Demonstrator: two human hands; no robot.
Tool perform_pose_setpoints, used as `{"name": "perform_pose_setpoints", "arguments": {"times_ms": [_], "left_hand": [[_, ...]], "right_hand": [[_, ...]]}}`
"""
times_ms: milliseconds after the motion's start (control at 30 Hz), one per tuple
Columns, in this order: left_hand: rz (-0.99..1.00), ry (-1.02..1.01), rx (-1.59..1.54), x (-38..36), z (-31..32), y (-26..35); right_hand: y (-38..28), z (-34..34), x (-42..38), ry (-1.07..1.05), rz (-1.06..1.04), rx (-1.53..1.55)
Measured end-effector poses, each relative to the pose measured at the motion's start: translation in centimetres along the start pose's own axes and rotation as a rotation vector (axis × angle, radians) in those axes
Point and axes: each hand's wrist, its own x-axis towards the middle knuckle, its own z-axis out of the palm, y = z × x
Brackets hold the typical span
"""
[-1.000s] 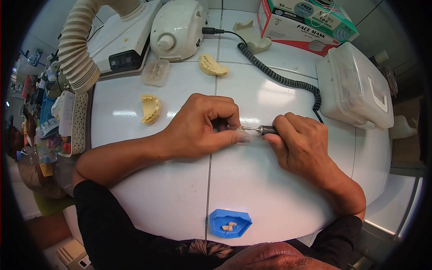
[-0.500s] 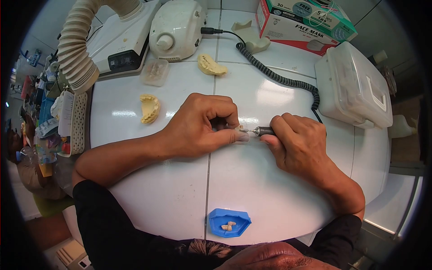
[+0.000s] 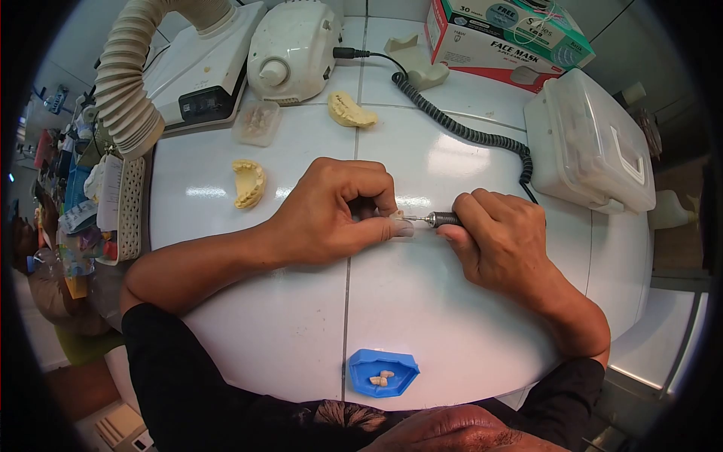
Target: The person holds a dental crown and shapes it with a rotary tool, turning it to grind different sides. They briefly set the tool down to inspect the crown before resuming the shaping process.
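Observation:
My left hand point(image 3: 339, 211) pinches a small tooth-coloured piece point(image 3: 398, 215) between thumb and index fingertip; the fingers hide most of it. In my right hand point(image 3: 497, 233) is a rotary handpiece point(image 3: 443, 219) with a dark grip, held level and pointing left. Its thin metal bur meets the small piece at the left fingertips. A black coiled cord point(image 3: 467, 132) runs from behind the right hand to a white control unit point(image 3: 294, 53) with a knob. Near the front edge, a blue tray point(image 3: 358, 369) holds several small tooth-like pieces point(image 3: 382, 378).
Two yellowish dental casts point(image 3: 248, 184) point(image 3: 351, 111) lie beyond my left hand, near a small clear box point(image 3: 257, 123). A ribbed hose point(image 3: 128, 90) hangs at upper left above a woven basket point(image 3: 131, 211). Mask boxes point(image 3: 497, 49) and a white case point(image 3: 591, 147) stand at right.
The whole view has shifted very slightly. Both hands keep almost the same pose, with the bur still at the small piece.

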Motion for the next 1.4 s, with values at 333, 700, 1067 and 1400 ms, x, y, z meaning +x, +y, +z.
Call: {"name": "perform_pose_setpoints", "arguments": {"times_ms": [333, 700, 1067, 1400], "left_hand": [[0.005, -0.001, 0.047, 0.04, -0.09, 0.13], [0.002, -0.022, 0.026, 0.05, -0.07, 0.01], [0.012, -0.01, 0.011, 0.02, -0.02, -0.04], [0.006, -0.005, 0.022, -0.03, -0.02, -0.07]], "right_hand": [[0.01, 0.17, 0.05, 0.012, -0.013, -0.01], [0.0, 0.39, -0.07, 0.022, 0.001, -0.022], [-0.04, 0.22, -0.02, 0.01, 0.0, -0.011], [-0.02, 0.09, 0.14, -0.005, -0.007, 0.005]]}}
